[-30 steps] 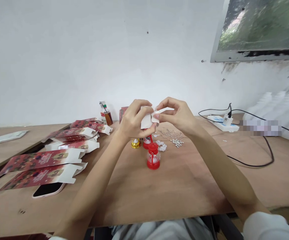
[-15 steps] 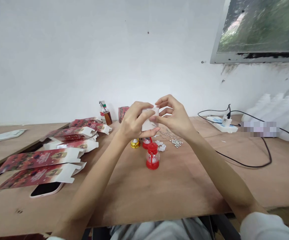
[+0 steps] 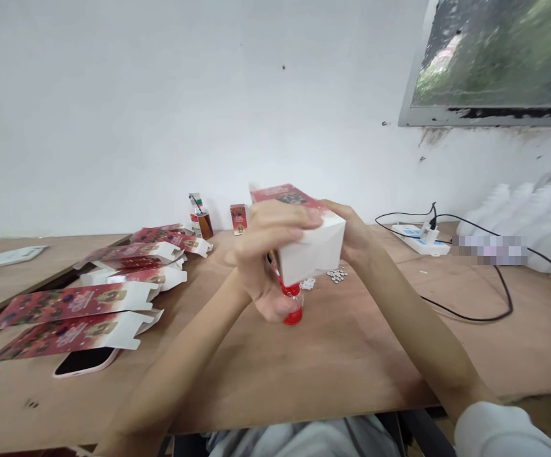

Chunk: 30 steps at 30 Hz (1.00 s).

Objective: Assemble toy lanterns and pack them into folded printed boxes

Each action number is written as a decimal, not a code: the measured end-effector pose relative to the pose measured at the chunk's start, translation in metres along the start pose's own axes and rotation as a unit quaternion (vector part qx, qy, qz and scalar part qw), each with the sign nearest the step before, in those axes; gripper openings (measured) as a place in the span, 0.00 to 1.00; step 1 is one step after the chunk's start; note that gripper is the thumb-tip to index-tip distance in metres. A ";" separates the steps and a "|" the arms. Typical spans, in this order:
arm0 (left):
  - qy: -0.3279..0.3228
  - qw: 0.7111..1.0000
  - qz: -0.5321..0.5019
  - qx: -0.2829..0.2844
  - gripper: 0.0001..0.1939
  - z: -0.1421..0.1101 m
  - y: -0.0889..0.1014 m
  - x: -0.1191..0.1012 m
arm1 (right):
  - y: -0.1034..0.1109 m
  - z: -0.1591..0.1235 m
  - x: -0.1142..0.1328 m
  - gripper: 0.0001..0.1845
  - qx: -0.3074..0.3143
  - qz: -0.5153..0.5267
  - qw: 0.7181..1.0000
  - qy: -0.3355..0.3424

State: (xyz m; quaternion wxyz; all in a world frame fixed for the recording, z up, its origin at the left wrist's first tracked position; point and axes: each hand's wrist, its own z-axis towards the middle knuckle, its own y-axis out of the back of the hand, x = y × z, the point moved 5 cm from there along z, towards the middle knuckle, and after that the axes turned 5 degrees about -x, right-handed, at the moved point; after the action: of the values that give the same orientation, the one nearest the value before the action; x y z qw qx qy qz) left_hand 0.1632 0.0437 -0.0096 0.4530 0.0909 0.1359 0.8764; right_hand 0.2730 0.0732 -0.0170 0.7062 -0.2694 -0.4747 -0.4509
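A small cardboard box [image 3: 311, 252], red and printed on top with a closed white end toward me, is held up over the table. My left hand [image 3: 263, 247] is wrapped around its left side, fingers across the top and thumb low, slightly blurred. On the far right side, my right hand [image 3: 354, 230] grips the same box, its fingers mostly hidden behind it. Below stands a red mini lantern [image 3: 293, 315], partly covered by the box and my left thumb. White decorative pieces [image 3: 308, 284] and small round silver pieces [image 3: 336, 276] lie just beyond.
Several flattened red-and-white cartons [image 3: 75, 304] lie at left, partly over a phone [image 3: 87, 362]. An upright red box [image 3: 238, 219] and a drink bottle [image 3: 202, 219] stand by the wall. At right are a power strip [image 3: 421, 239], a black cable [image 3: 506, 298] and white stacked items [image 3: 494, 206].
The box has turned from its white end facing up between my fingertips to showing its printed side. My left hand has shifted lower around it; my right hand has moved behind its right side.
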 end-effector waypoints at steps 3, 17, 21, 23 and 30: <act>-0.039 0.978 -0.101 -0.180 0.26 -0.001 0.022 -0.012 | 0.015 0.001 0.004 0.24 -0.040 -0.016 0.998 0.042; 0.001 0.988 0.020 0.154 0.39 0.004 0.024 0.034 | 0.015 -0.012 0.024 0.02 -0.204 -0.460 0.780 0.371; 0.015 0.986 0.078 0.147 0.35 0.002 0.020 0.035 | -0.002 -0.007 0.011 0.05 -0.169 -0.523 0.743 0.382; 0.029 0.989 0.062 0.132 0.33 0.002 0.021 0.036 | -0.002 -0.005 0.007 0.13 -0.152 -0.508 0.766 0.363; 0.076 0.994 -0.046 0.069 0.37 -0.001 0.022 0.049 | 0.015 0.006 -0.001 0.31 -0.148 -0.364 0.882 0.258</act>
State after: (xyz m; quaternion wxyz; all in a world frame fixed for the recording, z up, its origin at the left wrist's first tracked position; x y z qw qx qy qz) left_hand 0.1179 0.0710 -0.0012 0.4738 0.0491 0.2338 0.8476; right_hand 0.2832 0.0853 -0.0150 0.5415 -0.0528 -0.2678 -0.7952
